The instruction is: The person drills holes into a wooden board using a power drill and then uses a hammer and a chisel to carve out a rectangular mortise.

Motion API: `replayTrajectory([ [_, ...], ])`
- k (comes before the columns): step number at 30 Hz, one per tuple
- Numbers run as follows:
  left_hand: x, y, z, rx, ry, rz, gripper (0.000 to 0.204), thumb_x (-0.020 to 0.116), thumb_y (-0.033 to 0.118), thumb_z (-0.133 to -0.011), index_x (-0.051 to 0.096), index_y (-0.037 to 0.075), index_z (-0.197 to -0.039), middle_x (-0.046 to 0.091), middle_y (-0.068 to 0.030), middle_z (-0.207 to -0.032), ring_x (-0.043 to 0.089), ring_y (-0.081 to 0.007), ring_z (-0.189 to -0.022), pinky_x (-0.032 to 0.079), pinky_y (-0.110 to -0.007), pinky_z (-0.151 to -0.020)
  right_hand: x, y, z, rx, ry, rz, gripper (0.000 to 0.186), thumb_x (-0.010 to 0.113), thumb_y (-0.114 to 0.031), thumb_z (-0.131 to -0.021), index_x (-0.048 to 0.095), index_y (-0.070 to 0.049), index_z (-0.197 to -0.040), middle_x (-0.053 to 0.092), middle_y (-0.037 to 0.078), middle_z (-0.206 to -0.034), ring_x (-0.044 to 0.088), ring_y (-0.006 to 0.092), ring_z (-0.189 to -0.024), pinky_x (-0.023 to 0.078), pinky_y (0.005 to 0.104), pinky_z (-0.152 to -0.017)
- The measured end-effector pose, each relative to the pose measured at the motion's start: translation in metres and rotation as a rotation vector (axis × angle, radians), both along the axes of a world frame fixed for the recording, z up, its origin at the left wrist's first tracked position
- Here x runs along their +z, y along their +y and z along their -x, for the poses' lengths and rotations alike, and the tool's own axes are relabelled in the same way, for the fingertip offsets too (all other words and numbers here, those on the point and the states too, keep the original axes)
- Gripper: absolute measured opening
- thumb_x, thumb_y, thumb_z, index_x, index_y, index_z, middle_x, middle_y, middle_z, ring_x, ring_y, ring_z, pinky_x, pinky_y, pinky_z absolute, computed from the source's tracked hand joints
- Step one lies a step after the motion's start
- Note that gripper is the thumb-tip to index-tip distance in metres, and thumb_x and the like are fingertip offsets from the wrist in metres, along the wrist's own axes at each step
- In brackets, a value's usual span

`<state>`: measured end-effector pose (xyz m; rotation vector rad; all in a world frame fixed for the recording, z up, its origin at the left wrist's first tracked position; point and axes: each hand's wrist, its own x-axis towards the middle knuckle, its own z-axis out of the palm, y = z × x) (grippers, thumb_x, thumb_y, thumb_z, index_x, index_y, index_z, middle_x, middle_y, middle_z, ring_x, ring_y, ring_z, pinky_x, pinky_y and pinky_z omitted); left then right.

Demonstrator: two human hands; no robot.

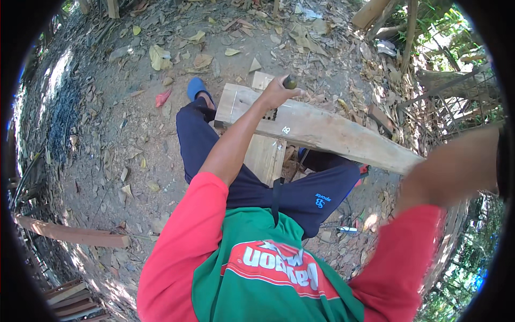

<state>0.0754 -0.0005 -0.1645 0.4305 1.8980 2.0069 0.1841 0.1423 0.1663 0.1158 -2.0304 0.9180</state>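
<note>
A thick wooden plank (327, 127) lies across in front of me, with a row of dark holes (272, 115) cut near its left end and white marks on its face. My left hand (276, 94) is closed round a chisel (290, 81) over those holes. Only the dark rounded top of its handle shows; the fingers hide the rest. My right forearm (456, 163) is raised at the right edge, smeared by motion. The hand at its end lies beyond the picture, so whatever it holds cannot be seen.
Under the plank a pale timber (264, 158) runs between my legs. A loose reddish board (75, 232) lies at the left, with stacked boards (75, 301) below it. Branches and a metal frame (448, 88) stand at the right. Dry leaves (160, 57) litter the dirt ground.
</note>
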Motion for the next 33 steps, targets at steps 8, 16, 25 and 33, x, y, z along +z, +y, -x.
replayTrajectory([
  [8,0.002,-0.005,0.009,0.106,0.143,-0.041,0.02,0.078,0.014,-0.079,0.065,0.005,-0.091,0.062,0.0037,-0.081,0.053,-0.0066,-0.073,0.048,-0.029,-0.068,-0.243,-0.011,-0.035,0.04,-0.874,-0.121,0.03,0.063,-0.016,-0.076,0.059,0.006,-0.095,0.064,0.031,-0.078,0.065,0.0458,-0.081,0.051,0.0494,-0.071],
  [16,0.006,0.0,-0.004,0.019,0.047,0.116,0.029,0.083,0.024,-0.076,0.061,0.006,-0.082,0.057,0.0055,-0.075,0.051,-0.0079,-0.071,0.045,-0.028,-0.068,-0.339,-0.006,-0.13,0.038,-1.453,0.327,0.012,0.061,-0.012,-0.077,0.057,0.0,-0.076,0.06,0.011,-0.059,0.059,0.02,-0.044,0.047,0.0352,-0.042],
  [25,0.026,-0.211,0.024,0.199,0.269,0.11,0.054,0.059,0.031,-0.09,0.048,0.005,-0.135,0.054,-0.0143,-0.136,0.053,-0.0303,-0.124,0.039,-0.041,-0.106,-0.345,-0.032,-0.162,0.077,-1.554,-0.172,0.035,0.068,-0.02,-0.078,0.059,0.003,-0.102,0.068,0.027,-0.095,0.067,0.0421,-0.093,0.053,0.0503,-0.083],
  [33,0.056,-0.24,0.019,0.55,0.506,0.429,0.057,0.05,0.039,-0.091,0.046,0.004,-0.136,0.058,-0.0162,-0.13,0.052,-0.0337,-0.122,0.038,-0.045,-0.104,-0.347,-0.023,-0.161,0.126,-1.56,-0.16,0.035,0.067,-0.017,-0.076,0.056,0.003,-0.103,0.068,0.026,-0.094,0.068,0.042,-0.089,0.053,0.0512,-0.079],
])
